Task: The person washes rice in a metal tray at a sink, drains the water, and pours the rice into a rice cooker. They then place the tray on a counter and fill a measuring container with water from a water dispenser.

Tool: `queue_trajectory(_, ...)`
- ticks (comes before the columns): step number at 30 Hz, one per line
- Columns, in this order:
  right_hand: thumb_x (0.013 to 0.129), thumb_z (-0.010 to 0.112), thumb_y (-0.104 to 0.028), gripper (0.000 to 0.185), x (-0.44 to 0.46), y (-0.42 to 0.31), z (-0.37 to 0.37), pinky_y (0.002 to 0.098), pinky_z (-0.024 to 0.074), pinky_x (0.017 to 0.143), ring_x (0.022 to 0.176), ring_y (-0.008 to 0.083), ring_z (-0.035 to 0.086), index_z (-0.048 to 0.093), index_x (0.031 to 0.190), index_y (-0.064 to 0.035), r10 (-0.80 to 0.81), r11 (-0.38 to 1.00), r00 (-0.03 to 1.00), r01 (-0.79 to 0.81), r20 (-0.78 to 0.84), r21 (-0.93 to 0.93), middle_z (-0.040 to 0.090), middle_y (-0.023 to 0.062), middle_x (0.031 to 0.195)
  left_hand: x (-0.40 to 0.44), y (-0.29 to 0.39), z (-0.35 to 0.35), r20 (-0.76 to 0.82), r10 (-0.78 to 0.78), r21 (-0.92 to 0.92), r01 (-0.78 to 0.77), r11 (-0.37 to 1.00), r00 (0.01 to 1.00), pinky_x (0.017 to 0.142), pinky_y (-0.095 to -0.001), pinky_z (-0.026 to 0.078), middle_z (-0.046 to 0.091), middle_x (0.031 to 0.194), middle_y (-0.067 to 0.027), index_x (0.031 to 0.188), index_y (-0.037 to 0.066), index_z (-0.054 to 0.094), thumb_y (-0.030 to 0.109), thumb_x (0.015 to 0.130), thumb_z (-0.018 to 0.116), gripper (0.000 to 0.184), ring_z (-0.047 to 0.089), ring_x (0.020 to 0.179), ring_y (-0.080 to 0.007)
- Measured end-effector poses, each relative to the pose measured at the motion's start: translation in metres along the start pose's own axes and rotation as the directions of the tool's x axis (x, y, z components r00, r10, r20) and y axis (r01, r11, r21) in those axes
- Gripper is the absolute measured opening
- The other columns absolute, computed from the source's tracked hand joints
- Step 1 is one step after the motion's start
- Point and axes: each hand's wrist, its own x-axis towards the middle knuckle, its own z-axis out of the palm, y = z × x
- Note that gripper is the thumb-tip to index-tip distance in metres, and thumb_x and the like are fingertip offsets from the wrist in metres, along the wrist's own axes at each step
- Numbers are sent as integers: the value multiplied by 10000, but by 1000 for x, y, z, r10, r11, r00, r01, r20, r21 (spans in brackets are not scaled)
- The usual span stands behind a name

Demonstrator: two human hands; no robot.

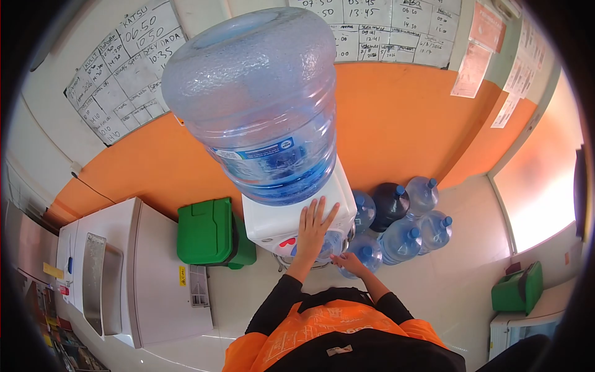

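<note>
My left hand lies with fingers spread on the front top edge of a white water dispenser. Upside down on the dispenser stands a large clear blue water jug with a blue label; a little water shows low in it. Lower and to the right, my right hand is closed in a pinch at the dispenser's front. Just by its fingertips is a clear bluish plastic thing, partly behind my left wrist. Whether the fingers grip this or something smaller is hard to see.
Several large water jugs with blue caps stand on the floor to the right. A green lidded bin is left of the dispenser, beside a white chest-like appliance. Another green bin sits far right. Whiteboards hang on the wall.
</note>
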Motion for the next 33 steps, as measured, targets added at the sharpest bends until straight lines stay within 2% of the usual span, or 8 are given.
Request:
queue_trajectory(23, 763, 595, -444, 434, 5, 10, 3, 221, 334, 513, 538, 79, 435, 585, 651, -24, -31, 999, 1000, 31, -4, 31, 498, -7, 567, 0, 0, 0, -29, 4, -5, -5, 1000, 1000, 981, -410, 276, 284, 1341, -78, 1320, 259, 270, 88, 605, 641, 824, 341, 1184, -254)
queue_trajectory(26, 737, 591, -505, 490, 6, 12, 2, 227, 347, 513, 540, 85, 443, 580, 638, -25, -38, 999, 999, 38, 0, -3, 486, -5, 558, 0, 0, 0, -37, 6, 3, -6, 1000, 999, 981, -412, 275, 283, 1341, -79, 1321, 259, 269, 93, 601, 646, 830, 340, 1184, -254)
queue_trajectory(29, 739, 590, -503, 486, 10, 18, 4, 228, 343, 509, 539, 86, 442, 581, 637, -28, -57, 998, 998, 58, -3, 3, 480, -7, 555, 0, 0, -1, -5, -1, -21, 1, 1000, 1000, 980, -413, 273, 283, 1342, -78, 1322, 259, 268, 91, 604, 641, 826, 336, 1187, -254)
queue_trajectory(32, 787, 586, -391, 382, 12, 19, 3, 219, 331, 527, 553, 72, 428, 586, 653, -34, -19, 1000, 1000, 19, 10, -11, 493, -14, 570, 0, -1, 1, -21, 3, -16, -3, 1000, 1000, 980, -413, 271, 279, 1344, -78, 1322, 260, 267, 89, 607, 636, 822, 331, 1191, -254)
queue_trajectory(33, 773, 588, -424, 413, 12, 19, 3, 222, 333, 520, 547, 76, 430, 582, 642, -33, -21, 1000, 1000, 21, 6, -1, 486, -14, 564, 0, -1, 2, -22, 2, -17, -3, 1000, 1000, 980, -414, 271, 279, 1344, -78, 1322, 259, 267, 87, 610, 633, 819, 330, 1192, -254)
